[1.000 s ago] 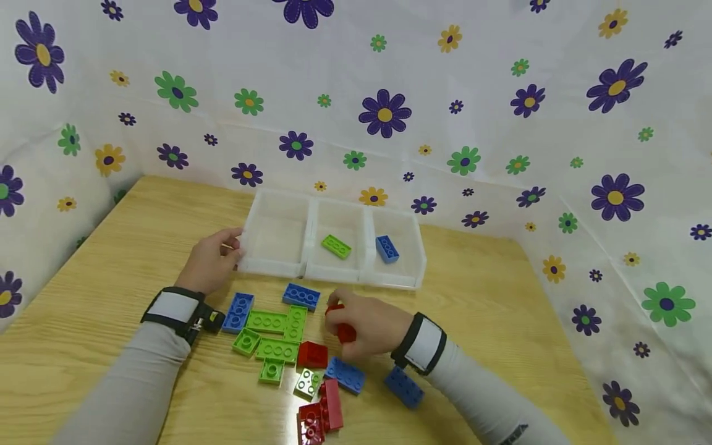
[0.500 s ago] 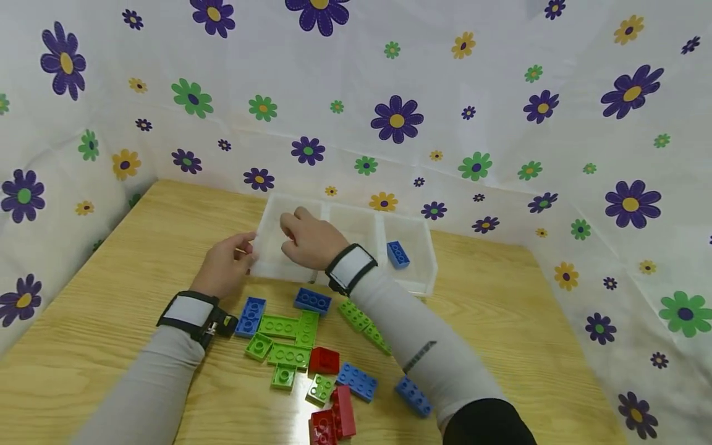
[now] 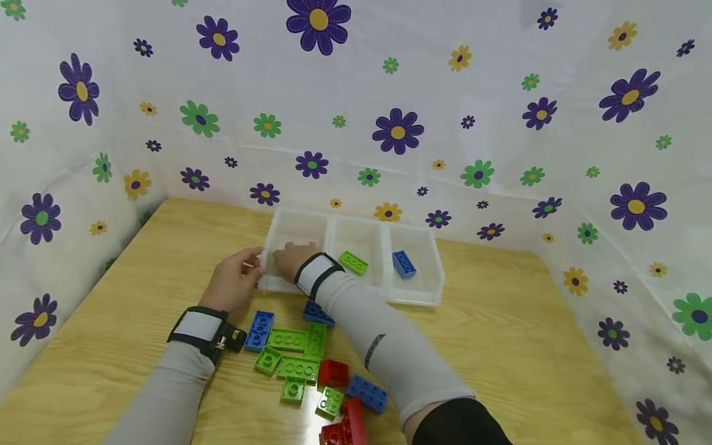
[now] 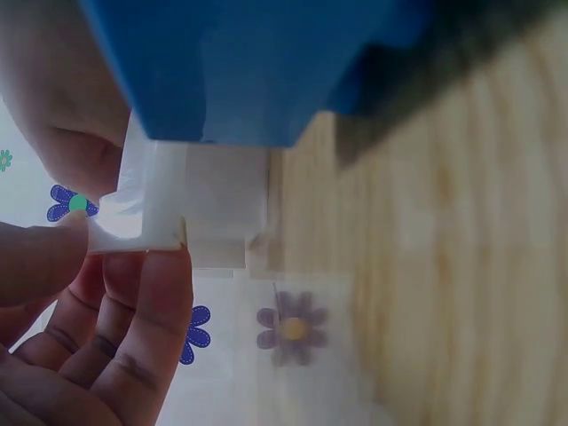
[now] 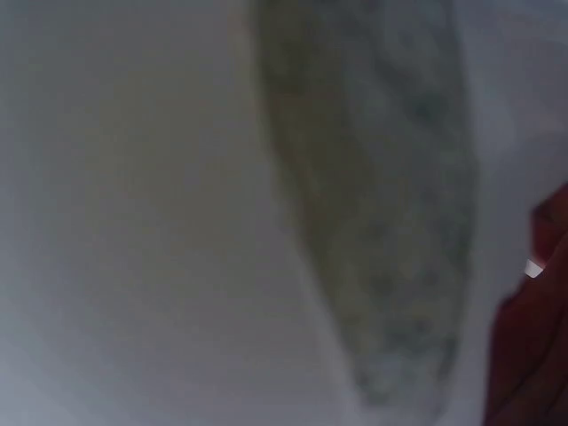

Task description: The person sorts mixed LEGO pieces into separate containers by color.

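A white tray [image 3: 414, 298] with three compartments stands at the back of the table. My left hand [image 3: 230, 281] pinches its left wall, thumb on one side and fingers on the other in the left wrist view. My right hand [image 3: 295, 261] is down inside the left compartment with its fingers curled. The red brick it carried is hidden from the head view; a dark red shape [image 5: 548, 217] shows at the edge of the blurred right wrist view. A green brick [image 3: 353, 263] lies in the middle compartment, a blue brick [image 3: 403, 264] in the right one.
Before the tray lie several green bricks [image 3: 298, 369], blue bricks [image 3: 259, 330] and red bricks [image 3: 334, 373]. My right forearm [image 3: 384, 346] crosses over part of the table and hides some bricks. A flowered cloth [image 3: 356, 142] hangs behind and at both sides.
My right hand has carried a red brick from the table up over the tray, then lowered into the left compartment. My left hand has stayed at the tray wall.
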A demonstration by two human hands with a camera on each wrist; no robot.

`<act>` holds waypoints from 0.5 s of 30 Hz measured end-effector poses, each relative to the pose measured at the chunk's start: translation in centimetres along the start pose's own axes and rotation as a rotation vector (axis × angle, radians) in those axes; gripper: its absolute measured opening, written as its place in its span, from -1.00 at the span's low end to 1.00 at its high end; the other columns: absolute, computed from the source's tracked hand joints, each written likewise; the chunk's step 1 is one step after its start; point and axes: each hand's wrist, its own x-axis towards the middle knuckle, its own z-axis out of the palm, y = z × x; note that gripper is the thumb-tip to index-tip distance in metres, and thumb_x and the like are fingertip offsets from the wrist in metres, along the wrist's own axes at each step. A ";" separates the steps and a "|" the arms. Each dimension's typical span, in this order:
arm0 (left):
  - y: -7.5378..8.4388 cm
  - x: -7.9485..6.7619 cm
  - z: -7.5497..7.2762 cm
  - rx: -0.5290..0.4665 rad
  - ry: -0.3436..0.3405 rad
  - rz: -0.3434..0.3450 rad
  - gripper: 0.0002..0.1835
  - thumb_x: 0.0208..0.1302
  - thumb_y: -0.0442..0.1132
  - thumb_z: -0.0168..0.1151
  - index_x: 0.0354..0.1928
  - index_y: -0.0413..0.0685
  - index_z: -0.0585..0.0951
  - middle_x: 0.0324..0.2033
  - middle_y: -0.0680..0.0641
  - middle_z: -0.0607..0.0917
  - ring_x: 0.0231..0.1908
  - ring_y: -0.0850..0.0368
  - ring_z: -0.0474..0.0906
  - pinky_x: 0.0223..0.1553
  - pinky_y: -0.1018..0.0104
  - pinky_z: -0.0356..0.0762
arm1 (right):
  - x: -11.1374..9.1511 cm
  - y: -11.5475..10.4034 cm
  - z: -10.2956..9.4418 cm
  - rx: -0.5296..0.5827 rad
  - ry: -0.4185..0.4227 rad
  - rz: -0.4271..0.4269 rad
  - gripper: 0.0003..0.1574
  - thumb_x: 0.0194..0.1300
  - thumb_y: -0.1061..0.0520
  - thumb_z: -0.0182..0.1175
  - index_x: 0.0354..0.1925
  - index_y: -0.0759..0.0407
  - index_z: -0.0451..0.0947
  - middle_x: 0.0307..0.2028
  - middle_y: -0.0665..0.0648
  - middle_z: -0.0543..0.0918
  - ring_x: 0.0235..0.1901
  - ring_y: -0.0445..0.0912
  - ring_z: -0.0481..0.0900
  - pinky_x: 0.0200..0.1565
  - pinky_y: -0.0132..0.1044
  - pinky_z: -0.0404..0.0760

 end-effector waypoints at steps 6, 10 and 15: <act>0.2 -0.1 0.4 -0.018 -0.026 0.001 -0.52 0.47 -0.43 0.17 0.38 -0.37 0.43 -0.07 -0.31 0.60 -0.10 -0.20 0.63 -0.25 0.32 0.68 | -4.1 3.4 -1.3 0.181 0.216 -0.114 -0.43 0.59 0.04 0.03 0.48 -0.09 0.37 0.33 0.07 0.55 0.27 -0.04 0.54 0.34 -0.13 0.46; 0.5 0.2 0.3 -0.008 -0.028 -0.011 -0.51 0.48 -0.41 0.16 0.39 -0.36 0.42 -0.05 -0.30 0.59 -0.09 -0.20 0.61 -0.25 0.39 0.66 | -9.3 7.5 -1.3 0.342 0.421 -0.194 -0.43 0.54 0.14 0.11 0.45 0.05 0.38 0.24 0.13 0.61 0.16 0.00 0.60 0.23 -0.19 0.56; 0.7 0.1 0.0 0.011 -0.025 -0.007 -0.50 0.47 -0.42 0.17 0.39 -0.39 0.41 -0.05 -0.32 0.58 -0.09 -0.22 0.61 -0.30 0.51 0.61 | -16.1 10.5 3.5 0.372 0.573 -0.243 -0.67 0.42 0.11 0.31 0.11 0.13 0.62 -0.06 0.08 0.71 -0.07 -0.08 0.67 -0.02 -0.26 0.67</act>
